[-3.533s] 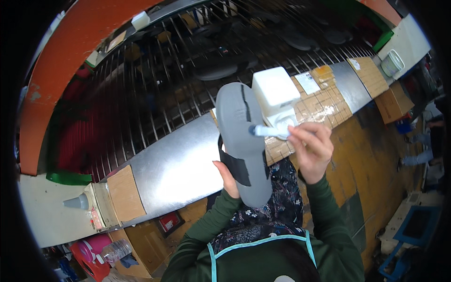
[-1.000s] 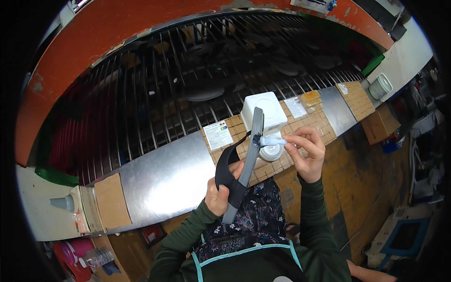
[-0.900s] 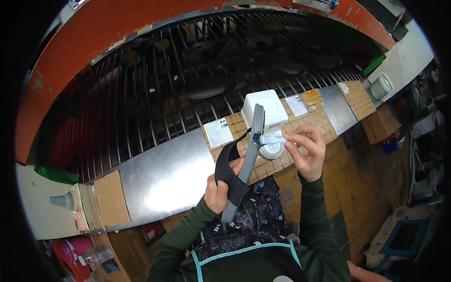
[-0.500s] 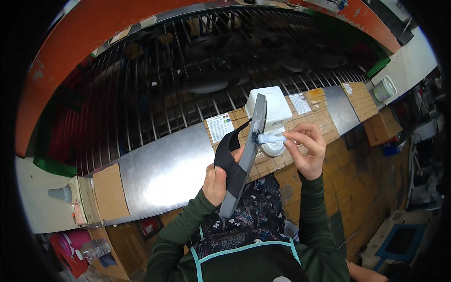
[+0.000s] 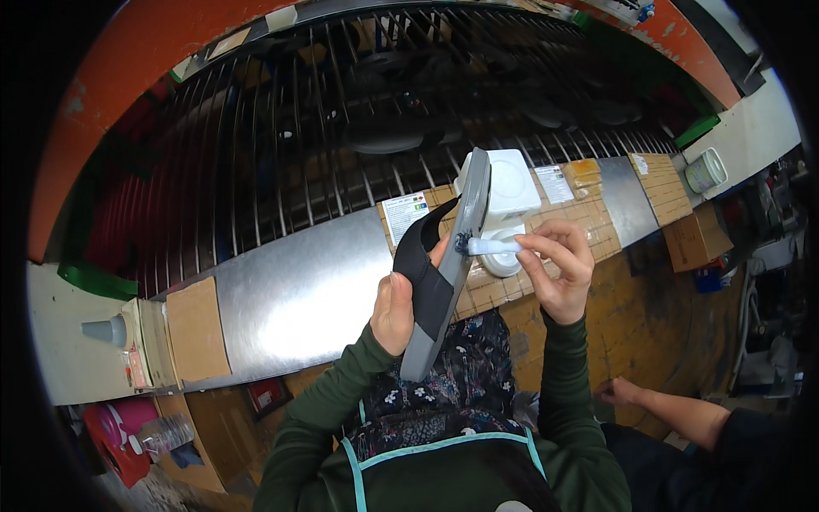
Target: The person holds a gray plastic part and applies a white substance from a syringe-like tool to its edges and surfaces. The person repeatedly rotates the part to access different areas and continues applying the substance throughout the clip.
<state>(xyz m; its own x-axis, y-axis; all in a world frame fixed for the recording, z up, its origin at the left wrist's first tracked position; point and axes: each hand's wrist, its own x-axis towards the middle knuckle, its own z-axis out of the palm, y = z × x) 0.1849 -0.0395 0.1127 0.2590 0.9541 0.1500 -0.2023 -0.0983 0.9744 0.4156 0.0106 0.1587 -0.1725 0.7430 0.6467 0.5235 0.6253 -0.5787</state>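
The person held a grey sandal (image 5: 455,269) up in the air over the front edge of the shiny bench (image 5: 299,320), tipped on its side. One end pointed between twelve and one o'clock. The left hand (image 5: 394,320), at eight o'clock from the sandal, was clamped on it by the black strap (image 5: 428,300), with a finger poking through under the strap. The right hand (image 5: 559,271), at three o'clock, had its thumb and fingers pinched on a small pale brush (image 5: 495,247). The brush's dark tip touched the sandal's sole. A big white bottle (image 5: 508,183) stood at one o'clock, and a round white pot (image 5: 502,263) sat at three. A yellow block (image 5: 583,173) lay at two. Another person's arm (image 5: 682,416) reached in at four.
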